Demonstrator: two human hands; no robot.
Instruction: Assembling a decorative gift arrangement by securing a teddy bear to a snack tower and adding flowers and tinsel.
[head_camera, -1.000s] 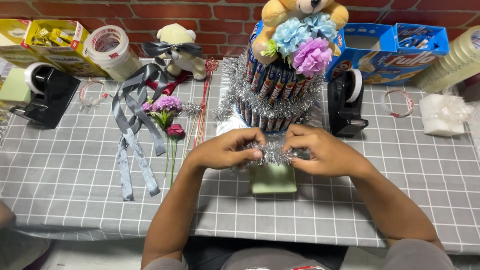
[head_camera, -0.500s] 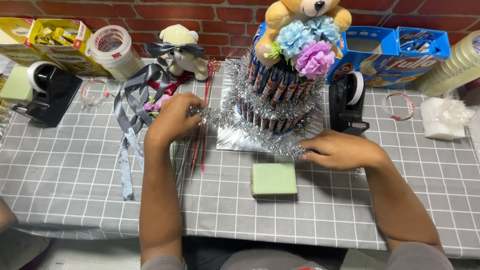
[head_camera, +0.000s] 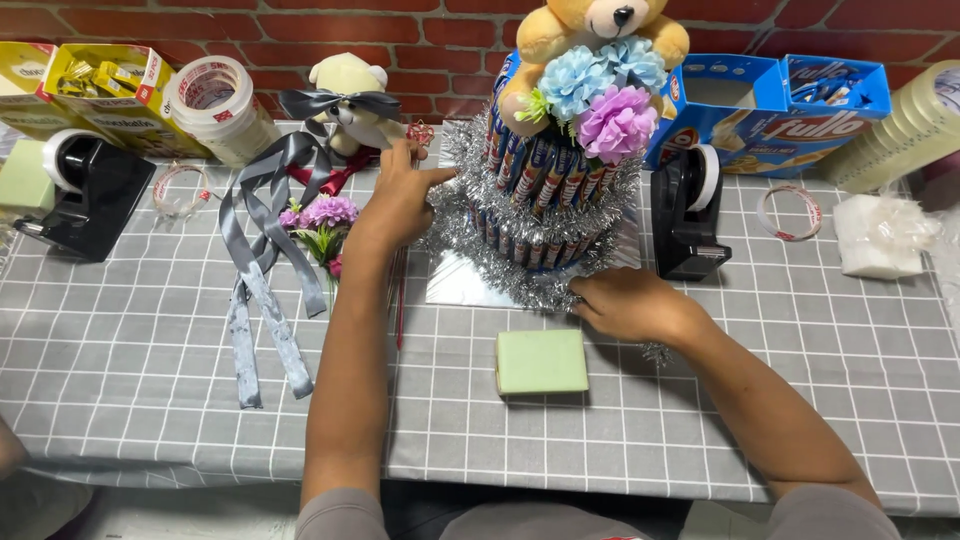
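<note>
A tiered tower of wrapped snack sticks (head_camera: 545, 180) stands on a silver board (head_camera: 462, 283), topped by a tan teddy bear (head_camera: 600, 25) and blue and pink paper flowers (head_camera: 600, 100). Silver tinsel (head_camera: 470, 215) rings its base. My left hand (head_camera: 400, 200) reaches to the tower's left side and pinches the tinsel there, fingers pointing right. My right hand (head_camera: 630, 303) presses the tinsel's other end at the board's front right corner. A pale green block (head_camera: 541, 362) lies in front of the board.
Grey ribbons (head_camera: 262, 260), small fake flowers (head_camera: 318, 225) and a white plush with a bow (head_camera: 350, 95) lie left of the tower. Black tape dispensers stand at left (head_camera: 88, 190) and right (head_camera: 688, 215). Tape rolls (head_camera: 215, 100), yellow boxes (head_camera: 95, 85), blue boxes (head_camera: 780, 110) line the brick wall.
My left hand moved from the board's front up and back along the tower's left side, drawing the tinsel around the base. My right hand stayed at the front right corner.
</note>
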